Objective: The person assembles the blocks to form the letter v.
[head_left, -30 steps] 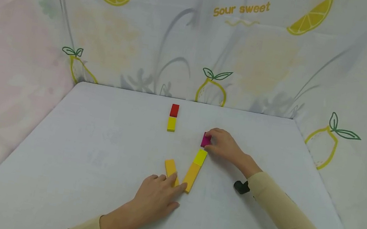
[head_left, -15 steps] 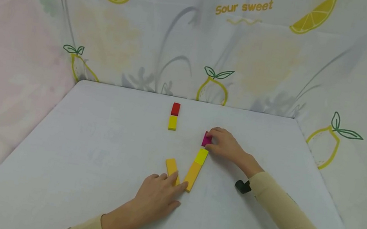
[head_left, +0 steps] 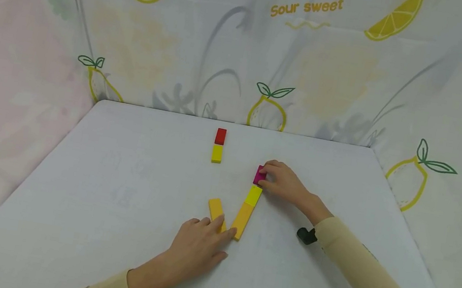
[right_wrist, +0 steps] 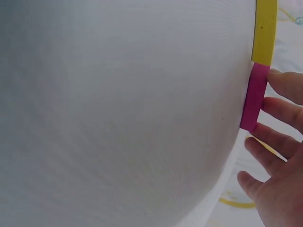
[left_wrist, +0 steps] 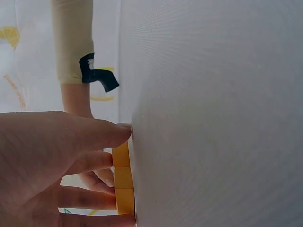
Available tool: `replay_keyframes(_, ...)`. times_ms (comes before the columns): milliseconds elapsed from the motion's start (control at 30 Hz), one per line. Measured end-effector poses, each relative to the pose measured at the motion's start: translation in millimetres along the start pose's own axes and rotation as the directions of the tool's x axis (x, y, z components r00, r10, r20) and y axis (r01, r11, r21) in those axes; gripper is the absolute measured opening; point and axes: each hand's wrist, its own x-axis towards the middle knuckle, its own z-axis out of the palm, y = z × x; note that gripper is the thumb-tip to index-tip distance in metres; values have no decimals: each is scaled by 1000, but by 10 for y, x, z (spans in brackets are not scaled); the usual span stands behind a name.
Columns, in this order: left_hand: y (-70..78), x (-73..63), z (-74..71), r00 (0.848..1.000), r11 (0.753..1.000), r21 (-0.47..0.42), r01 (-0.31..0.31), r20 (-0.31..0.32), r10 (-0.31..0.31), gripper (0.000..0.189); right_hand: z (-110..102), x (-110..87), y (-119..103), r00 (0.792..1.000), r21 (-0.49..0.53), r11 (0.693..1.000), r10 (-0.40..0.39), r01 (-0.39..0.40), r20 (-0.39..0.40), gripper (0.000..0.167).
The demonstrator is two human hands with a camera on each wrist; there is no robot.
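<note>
My right hand (head_left: 282,181) holds a magenta block (head_left: 258,175) by its ends between thumb and fingers, flat on the table. In the right wrist view that magenta block (right_wrist: 255,97) meets the end of a yellow block (right_wrist: 264,33). The yellow block (head_left: 253,195) continues into an orange strip (head_left: 242,220), making one slanted line. My left hand (head_left: 197,248) lies nearer, its extended fingers resting on a second orange strip (head_left: 215,207) and touching the near end of the first. The two orange strips converge in a V; fingers hide part of the left one.
A red block (head_left: 220,136) and a yellow block (head_left: 217,154) lie end to end farther back on the white table (head_left: 126,183). Behind rises a lemon-printed cloth (head_left: 331,69). A black wrist mount (head_left: 306,236) sits under the right forearm.
The magenta block has shifted very slightly towards the yellow one, narrowing the gap between them. My left hand keeps its place on the orange strips.
</note>
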Motion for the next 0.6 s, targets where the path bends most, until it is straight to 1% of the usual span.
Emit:
replay_keyframes(100,0,-1,-2,1000,1000,4,1,3,-1,51,1,-15,-10,1000,5,1000,4,-4,4,30)
replay_keyframes(333,6,-9,7,1000,1000,5,5,-11,-5,51,-2,-47,-39,1000,12,1000,17,-17,12,30)
replay_keyframes(600,8,2,4,1000,1000,0,5,-8,-5,51,9,-60,-30,1000,12,1000,-4,4,-16,28)
